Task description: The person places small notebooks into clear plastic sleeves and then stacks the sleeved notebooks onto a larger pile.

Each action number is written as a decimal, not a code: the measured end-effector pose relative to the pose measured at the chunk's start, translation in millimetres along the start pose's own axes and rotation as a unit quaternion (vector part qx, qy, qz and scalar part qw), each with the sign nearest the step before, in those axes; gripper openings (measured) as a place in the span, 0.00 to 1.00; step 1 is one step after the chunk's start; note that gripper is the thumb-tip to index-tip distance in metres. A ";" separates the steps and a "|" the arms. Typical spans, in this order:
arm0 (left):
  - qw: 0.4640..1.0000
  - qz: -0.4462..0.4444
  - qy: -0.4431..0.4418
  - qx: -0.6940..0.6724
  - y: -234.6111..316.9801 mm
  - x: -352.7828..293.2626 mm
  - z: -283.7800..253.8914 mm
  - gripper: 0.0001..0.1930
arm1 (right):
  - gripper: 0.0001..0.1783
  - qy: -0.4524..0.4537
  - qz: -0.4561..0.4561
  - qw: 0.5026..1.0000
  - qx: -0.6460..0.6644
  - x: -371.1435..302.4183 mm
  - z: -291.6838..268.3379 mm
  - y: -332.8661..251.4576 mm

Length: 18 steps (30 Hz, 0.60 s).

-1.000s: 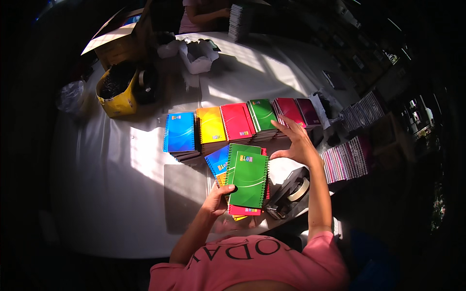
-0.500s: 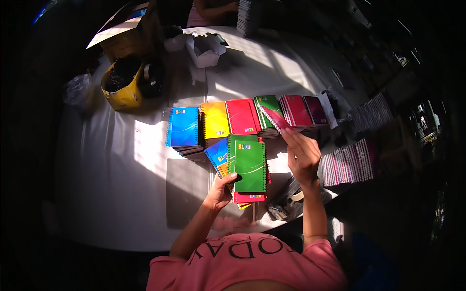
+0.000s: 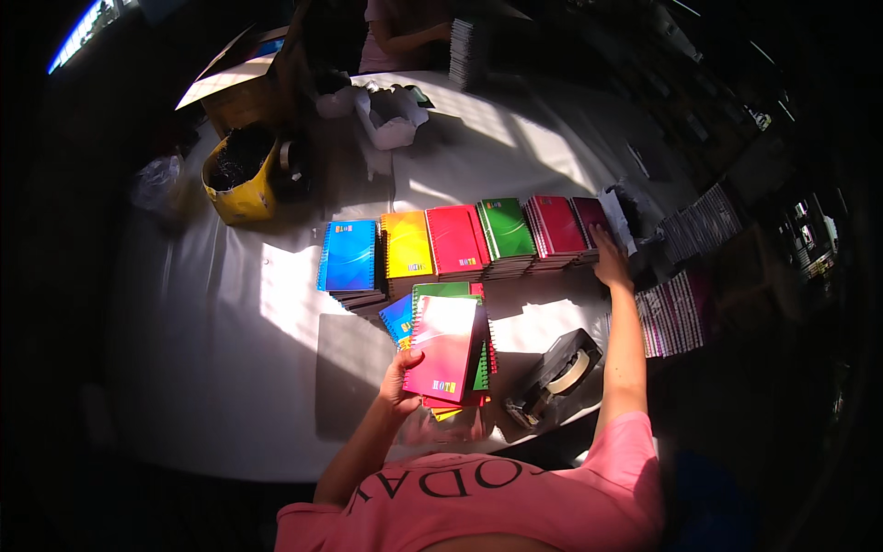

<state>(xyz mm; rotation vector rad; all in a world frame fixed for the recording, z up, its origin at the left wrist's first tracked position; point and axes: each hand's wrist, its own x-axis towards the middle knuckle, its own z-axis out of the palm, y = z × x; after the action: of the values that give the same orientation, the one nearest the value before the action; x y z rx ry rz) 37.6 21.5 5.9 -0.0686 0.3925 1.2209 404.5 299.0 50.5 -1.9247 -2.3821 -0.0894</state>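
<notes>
My left hand (image 3: 401, 381) is closed around a fanned bundle of spiral notebooks, thumb over the edge of the pinkish-red notebook (image 3: 443, 348) on top. Under it show a green notebook (image 3: 482, 370), a blue one (image 3: 397, 318) and red and yellow edges. My right hand (image 3: 612, 261) reaches out to the stack of dark purple notebooks (image 3: 586, 210) at the right end of a row, fingers stretched over its near edge. Leftward along that row stand stacks of crimson (image 3: 556, 225), green (image 3: 506, 228), red (image 3: 452, 241), yellow (image 3: 407, 247) and blue notebooks (image 3: 349, 258).
A tape dispenser (image 3: 561, 373) stands near the table's front edge. More notebook stacks (image 3: 676, 315) are at the right. A yellow container (image 3: 246, 201), a cardboard box (image 3: 241, 92) and a white crumpled wrapper (image 3: 388, 124) are farther back. Beyond the table is another person (image 3: 395, 41).
The pinkish-red notebook, earlier in my right hand over the green stack, now lies on top of the bundle in my left. My right hand has moved right to the purple stack.
</notes>
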 end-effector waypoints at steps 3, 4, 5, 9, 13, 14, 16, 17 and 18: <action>0.999 0.025 -0.031 0.008 6.7 -8.6 -4.2 0.25 | 0.26 0.162 0.048 0.982 0.081 -10.7 13.5 5.1; 0.999 0.021 -0.022 0.011 11.4 -13.9 -12.5 0.25 | 0.22 0.211 0.069 0.965 0.139 -22.6 5.5 -7.6; 1.000 0.014 -0.020 0.014 15.0 -16.0 -14.3 0.25 | 0.17 0.278 0.094 0.925 0.243 -35.3 -16.0 -24.6; 0.999 -0.005 -0.037 0.015 23.5 -27.8 -33.2 0.28 | 0.09 0.149 -0.124 0.610 0.768 -80.5 -51.3 -112.7; 0.999 -0.027 -0.029 -0.021 31.0 -64.7 -38.2 0.30 | 0.26 -0.139 -0.477 0.755 0.428 -118.0 -86.7 -237.6; 0.996 -0.039 -0.076 -0.023 37.0 -76.5 -21.7 0.31 | 0.32 -0.135 -0.495 0.773 0.373 -128.2 -84.3 -256.1; 0.997 -0.048 -0.058 0.008 42.3 -93.0 -42.2 0.31 | 0.45 -0.095 -0.537 0.818 0.186 -153.3 -85.9 -273.6; 0.997 -0.055 -0.047 0.017 45.4 -102.5 -48.5 0.30 | 0.43 -0.087 -0.517 0.835 0.170 -167.6 -86.7 -275.6; 0.998 -0.060 -0.022 0.009 46.7 -116.2 -53.4 0.29 | 0.40 -0.061 -0.517 0.838 0.163 -188.7 -78.5 -276.6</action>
<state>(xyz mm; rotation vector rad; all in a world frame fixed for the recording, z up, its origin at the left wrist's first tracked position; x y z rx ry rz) -52.3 -80.6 1.8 -0.0487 0.3554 1.0982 175.4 49.9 111.3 -0.3618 -2.9535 0.3614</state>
